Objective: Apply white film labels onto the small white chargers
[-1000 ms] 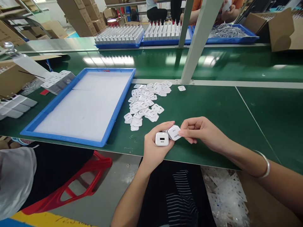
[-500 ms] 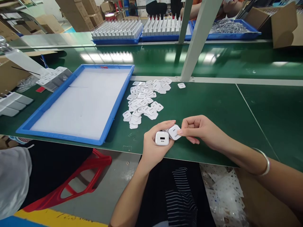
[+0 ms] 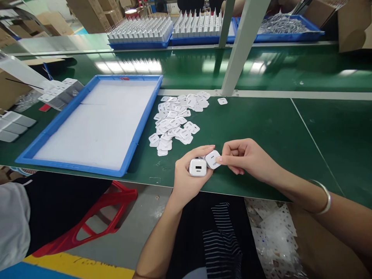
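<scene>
My left hand (image 3: 186,174) is wrapped round a white charger (image 3: 198,167), whose end with a dark rectangular port and a smaller slot faces me. Beside it is a white rounded-square plate (image 3: 212,159) with a small slot and grey print. The thumb and forefinger of my right hand (image 3: 244,159) pinch the plate's right edge. It sits close against the charger, at the left hand's fingertips; what lies behind it is hidden. Beyond my hands, a loose pile of similar white plates (image 3: 174,124) is spread on the green table (image 3: 261,124). One single plate (image 3: 222,101) lies apart from them.
A blue-rimmed tray (image 3: 135,141) with a white lining stands left of the pile. White blocks (image 3: 62,95) sit beyond its left edge. A slanted metal post (image 3: 242,46) rises behind the table. Filled blue trays (image 3: 139,42) stand further back. Someone sits on a red stool (image 3: 122,193) at left.
The view has tilted slightly, so the table appears a little higher. Both hands keep nearly the same pose round the charger and plate.
</scene>
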Demonstrator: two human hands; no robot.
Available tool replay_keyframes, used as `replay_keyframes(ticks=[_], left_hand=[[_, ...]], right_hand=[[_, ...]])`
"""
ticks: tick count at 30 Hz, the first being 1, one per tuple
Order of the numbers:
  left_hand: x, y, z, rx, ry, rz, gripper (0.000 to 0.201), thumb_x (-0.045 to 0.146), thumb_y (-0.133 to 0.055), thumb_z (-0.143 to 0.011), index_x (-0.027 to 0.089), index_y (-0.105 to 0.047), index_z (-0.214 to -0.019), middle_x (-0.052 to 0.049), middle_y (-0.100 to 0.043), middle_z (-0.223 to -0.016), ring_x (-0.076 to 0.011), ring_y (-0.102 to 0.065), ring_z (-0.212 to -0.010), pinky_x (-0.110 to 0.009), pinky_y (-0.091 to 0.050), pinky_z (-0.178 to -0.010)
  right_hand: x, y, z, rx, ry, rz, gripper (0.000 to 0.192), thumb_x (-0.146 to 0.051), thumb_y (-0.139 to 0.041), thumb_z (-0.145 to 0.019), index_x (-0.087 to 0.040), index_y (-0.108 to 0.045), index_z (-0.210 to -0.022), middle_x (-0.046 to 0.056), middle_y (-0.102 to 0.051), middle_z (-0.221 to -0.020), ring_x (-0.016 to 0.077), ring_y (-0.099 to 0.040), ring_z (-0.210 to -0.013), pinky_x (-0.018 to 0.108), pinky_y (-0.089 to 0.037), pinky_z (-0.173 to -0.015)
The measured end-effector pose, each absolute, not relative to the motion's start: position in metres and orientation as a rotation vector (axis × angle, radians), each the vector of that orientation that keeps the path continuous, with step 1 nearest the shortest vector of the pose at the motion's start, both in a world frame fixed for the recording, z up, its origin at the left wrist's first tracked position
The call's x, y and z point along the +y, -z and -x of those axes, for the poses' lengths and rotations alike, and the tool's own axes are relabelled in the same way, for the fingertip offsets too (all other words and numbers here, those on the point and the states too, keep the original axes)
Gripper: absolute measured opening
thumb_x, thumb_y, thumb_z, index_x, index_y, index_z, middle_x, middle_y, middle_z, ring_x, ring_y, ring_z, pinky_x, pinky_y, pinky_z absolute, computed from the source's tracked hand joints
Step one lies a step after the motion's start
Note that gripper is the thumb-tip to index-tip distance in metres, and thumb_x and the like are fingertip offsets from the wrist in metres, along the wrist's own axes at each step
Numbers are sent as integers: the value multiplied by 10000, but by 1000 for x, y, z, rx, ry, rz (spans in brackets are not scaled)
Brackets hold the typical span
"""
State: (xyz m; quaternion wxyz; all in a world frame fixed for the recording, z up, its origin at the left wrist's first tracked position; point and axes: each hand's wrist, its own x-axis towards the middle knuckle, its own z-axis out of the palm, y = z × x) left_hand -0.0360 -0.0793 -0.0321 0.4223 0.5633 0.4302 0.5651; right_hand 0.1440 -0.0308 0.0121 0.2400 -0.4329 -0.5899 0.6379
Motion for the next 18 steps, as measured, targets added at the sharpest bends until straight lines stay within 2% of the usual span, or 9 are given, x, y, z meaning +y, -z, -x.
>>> replay_keyframes(ticks=[12, 18], left_hand=[[-80, 30, 35, 1093, -1393, -1390, 355, 89, -768, -754, 229, -733, -1078, -61, -741, -1178, -234, -690, -1127, -372, -573, -990], [-79, 28, 36, 1113, -1398, -1350, 336, 107, -788, -740, 223, -740, -1051, -59, -753, -1154, -221, -705, -1092, -338, -586, -948]], right_hand=[[-38, -16, -140, -1749, -1502, 1224, 392, -448, -788, -782, -183, -569, -593, -39, -510, -444, 79, -410, -422, 246, -284, -450], [-32, -9, -143, -1827, -1397, 1280, 491, -491, -801, -755, -186, -492, -527, -47, -451, -440, 76, -342, -450, 258, -246, -459]])
